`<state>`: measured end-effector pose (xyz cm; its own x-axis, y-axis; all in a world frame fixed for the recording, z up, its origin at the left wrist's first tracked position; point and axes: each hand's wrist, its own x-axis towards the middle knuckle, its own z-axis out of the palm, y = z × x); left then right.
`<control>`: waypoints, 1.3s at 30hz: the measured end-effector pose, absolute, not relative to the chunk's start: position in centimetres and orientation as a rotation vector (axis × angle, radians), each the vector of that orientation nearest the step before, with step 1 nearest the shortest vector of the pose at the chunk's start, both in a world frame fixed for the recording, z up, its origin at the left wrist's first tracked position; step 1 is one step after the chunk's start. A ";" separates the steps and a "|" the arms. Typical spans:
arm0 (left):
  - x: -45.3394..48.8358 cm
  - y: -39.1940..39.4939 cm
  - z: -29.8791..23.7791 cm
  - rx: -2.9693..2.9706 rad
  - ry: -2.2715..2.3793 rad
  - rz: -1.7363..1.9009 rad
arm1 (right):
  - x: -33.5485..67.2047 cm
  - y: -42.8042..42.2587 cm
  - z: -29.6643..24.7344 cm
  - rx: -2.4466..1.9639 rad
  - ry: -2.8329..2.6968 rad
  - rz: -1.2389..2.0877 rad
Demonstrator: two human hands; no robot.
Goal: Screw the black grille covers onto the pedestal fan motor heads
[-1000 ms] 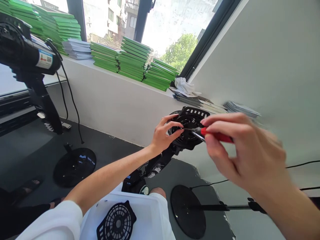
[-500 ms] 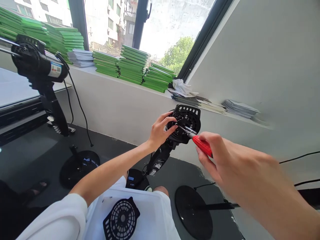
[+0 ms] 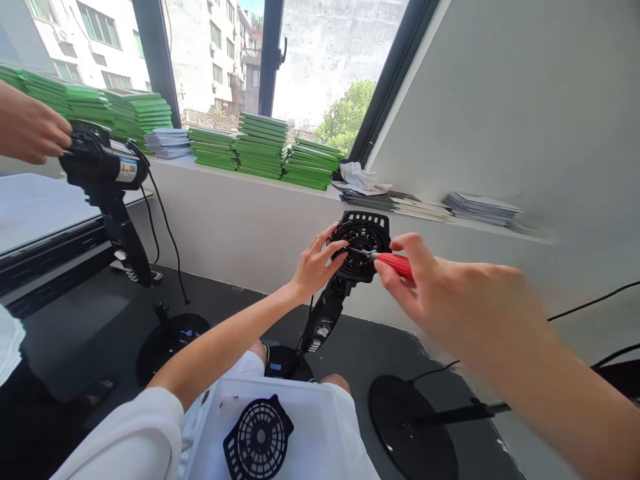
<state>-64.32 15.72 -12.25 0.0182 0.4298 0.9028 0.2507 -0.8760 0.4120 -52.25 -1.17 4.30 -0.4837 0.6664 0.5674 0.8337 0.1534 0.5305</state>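
Note:
A black fan head with a round grille (image 3: pixel 361 245) stands on a slanted black stand (image 3: pixel 323 320) in front of me. My left hand (image 3: pixel 314 265) grips the grille's left rim, fingers curled around it. My right hand (image 3: pixel 453 300) is closed on a red-handled screwdriver (image 3: pixel 393 263). Its metal tip touches the grille near the middle. A second black grille (image 3: pixel 258 437) lies in a white bin (image 3: pixel 320 427) on my lap.
Another person's hand (image 3: pixel 27 130) at the far left holds a second black fan motor (image 3: pixel 103 163) on its stand. Round black bases (image 3: pixel 411 427) sit on the dark floor. Green stacks (image 3: pixel 263 145) and papers (image 3: pixel 480 208) line the window ledge.
The view has tilted up and the other person's hand has come into sight. My right hand has drawn nearer to the grille, and the screwdriver tip stays on it.

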 end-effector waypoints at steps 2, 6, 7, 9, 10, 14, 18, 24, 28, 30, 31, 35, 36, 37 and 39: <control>-64.4 15.6 -12.5 2.180 0.725 1.998 | -52.3 -1.3 4.4 -1.487 -2.279 -1.194; -64.6 15.6 -13.0 2.202 0.700 1.991 | -52.5 -1.6 4.2 -1.635 -2.171 -1.269; -64.6 15.6 -13.1 2.187 0.697 1.983 | -52.6 -1.6 4.2 -1.621 -2.193 -1.263; -64.6 15.5 -13.2 2.147 0.704 1.971 | -52.8 -1.6 4.0 -1.577 -2.275 -1.214; -64.7 15.5 -13.2 2.136 0.706 1.965 | -52.9 -1.6 3.9 -1.579 -2.299 -1.193; -64.7 15.4 -12.8 2.197 0.719 1.942 | -53.1 -1.7 4.0 -1.725 -2.158 -1.243; -64.7 15.1 -12.3 2.252 0.790 1.955 | -53.2 -1.9 4.1 -1.574 -2.306 -1.216; -65.4 15.0 -11.6 2.352 0.810 1.881 | -53.2 -1.9 3.7 -1.618 -2.180 -1.319; -65.7 15.5 -11.4 2.318 0.793 1.961 | -53.2 -1.6 3.5 -1.487 -2.320 -1.223; -65.8 15.5 -11.1 2.357 0.771 2.011 | -53.3 -1.8 3.6 -1.610 -2.289 -1.260; -65.9 15.5 -10.9 2.403 0.756 2.031 | -53.4 -2.0 3.8 -1.711 -2.234 -1.285; -66.6 15.1 -10.1 2.623 0.701 2.046 | -53.8 -2.4 4.3 -1.888 -2.180 -1.219; -66.8 15.1 -10.0 2.645 0.706 2.033 | -53.8 -2.4 4.3 -1.844 -2.254 -1.168; -66.9 15.1 -9.9 2.650 0.724 2.022 | -53.8 -2.4 4.3 -1.791 -2.329 -1.128; -67.1 15.0 -9.9 2.642 0.777 1.999 | -53.7 -2.4 4.1 -1.766 -2.384 -1.111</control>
